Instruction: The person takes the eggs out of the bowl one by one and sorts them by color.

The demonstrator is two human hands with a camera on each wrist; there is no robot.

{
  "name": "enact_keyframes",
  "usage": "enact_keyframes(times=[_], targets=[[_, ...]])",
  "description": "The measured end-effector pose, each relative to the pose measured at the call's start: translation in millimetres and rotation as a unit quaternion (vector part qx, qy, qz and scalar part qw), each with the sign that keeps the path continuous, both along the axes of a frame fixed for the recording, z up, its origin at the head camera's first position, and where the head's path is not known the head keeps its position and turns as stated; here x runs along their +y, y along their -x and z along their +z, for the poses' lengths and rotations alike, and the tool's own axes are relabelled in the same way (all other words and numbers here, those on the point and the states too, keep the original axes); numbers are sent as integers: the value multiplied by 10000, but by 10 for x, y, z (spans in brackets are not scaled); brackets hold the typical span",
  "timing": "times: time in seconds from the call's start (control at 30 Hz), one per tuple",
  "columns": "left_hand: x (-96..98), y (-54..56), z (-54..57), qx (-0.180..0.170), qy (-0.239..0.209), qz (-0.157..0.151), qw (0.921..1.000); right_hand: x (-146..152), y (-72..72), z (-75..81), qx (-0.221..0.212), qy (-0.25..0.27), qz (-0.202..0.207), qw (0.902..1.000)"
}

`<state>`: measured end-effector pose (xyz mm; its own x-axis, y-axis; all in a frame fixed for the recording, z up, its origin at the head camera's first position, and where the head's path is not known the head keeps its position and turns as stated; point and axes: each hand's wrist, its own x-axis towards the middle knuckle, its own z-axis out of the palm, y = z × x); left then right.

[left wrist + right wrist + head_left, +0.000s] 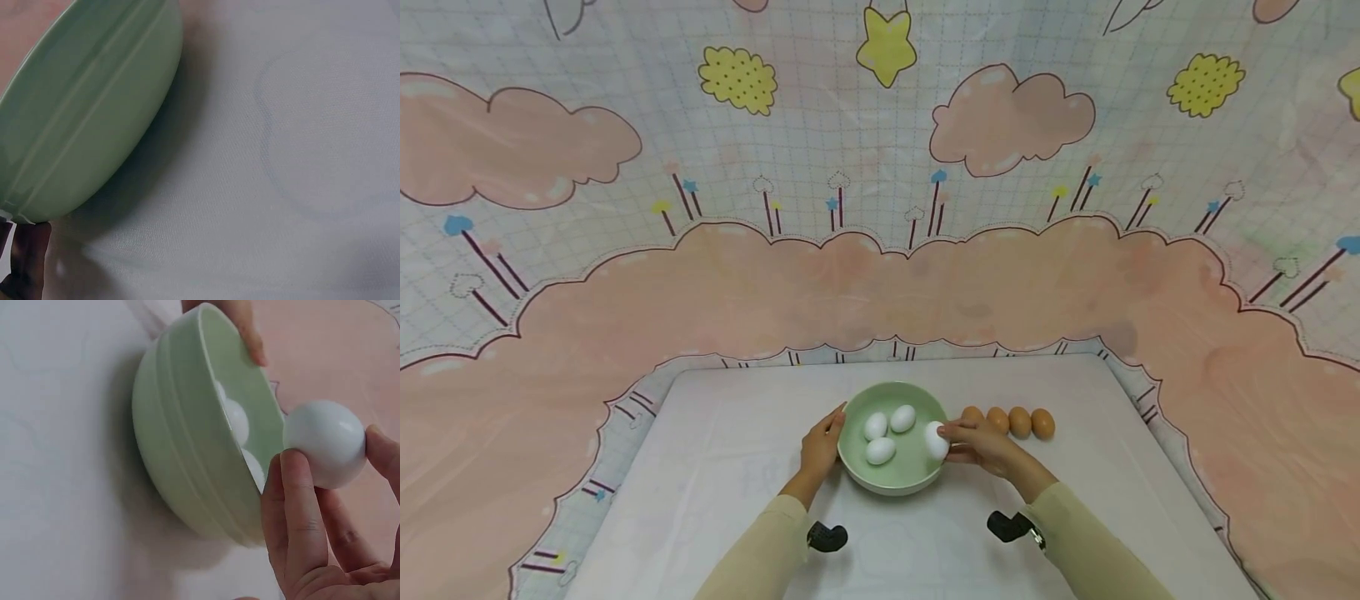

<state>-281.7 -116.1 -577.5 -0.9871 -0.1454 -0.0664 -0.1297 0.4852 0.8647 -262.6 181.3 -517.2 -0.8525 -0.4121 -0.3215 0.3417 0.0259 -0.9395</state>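
Observation:
A pale green bowl (pixel 893 481) stands in the middle of the table with several white eggs (pixel 881 451) inside. My left hand (pixel 822 450) grips the bowl's left side, with its thumb at the rim; in the left wrist view only dark fingers (pixel 29 256) show under the bowl (pixel 94 119). At the bowl's right rim, my right hand (pixel 985 448) pinches a white egg (pixel 936 440) between thumb and fingers. The right wrist view shows this egg (pixel 331 444) held beside the opening, fingertips against the shell.
Several brown eggs (pixel 1019 422) lie in a row right of the bowl, the leftmost partly behind the right hand. A white cloth covers the table (pixel 730 467). A printed curtain (pixel 880 292) with clouds and stars hangs behind it.

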Motion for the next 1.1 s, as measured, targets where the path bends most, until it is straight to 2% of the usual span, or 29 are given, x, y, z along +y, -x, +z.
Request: enact_keyframes(times=[0.3, 0.47, 0.6, 0.73, 0.9, 1.1], targets=[[-11, 13, -35, -50, -26, -60, 10000, 226, -122, -84, -40, 19, -456, 9990], [-16, 14, -52, -24, -5, -46, 10000, 343, -139, -149, 15, -188, -482, 9987], [-12, 3, -35, -31, -41, -45, 10000, 421, -136, -233, 89, -543, -589, 9967], [-5, -1, -12, -36, -17, -66, 10000, 477, -129, -341, 99, -986, -971, 9903], [-1, -12, 3, -41, -22, -54, 10000, 501, -128, -443, 128, -1691, -1451, 9748], [1, -24, 16, -47, -73, -45, 10000, 516, -123, -514, 261, -2141, -1534, 9643]])
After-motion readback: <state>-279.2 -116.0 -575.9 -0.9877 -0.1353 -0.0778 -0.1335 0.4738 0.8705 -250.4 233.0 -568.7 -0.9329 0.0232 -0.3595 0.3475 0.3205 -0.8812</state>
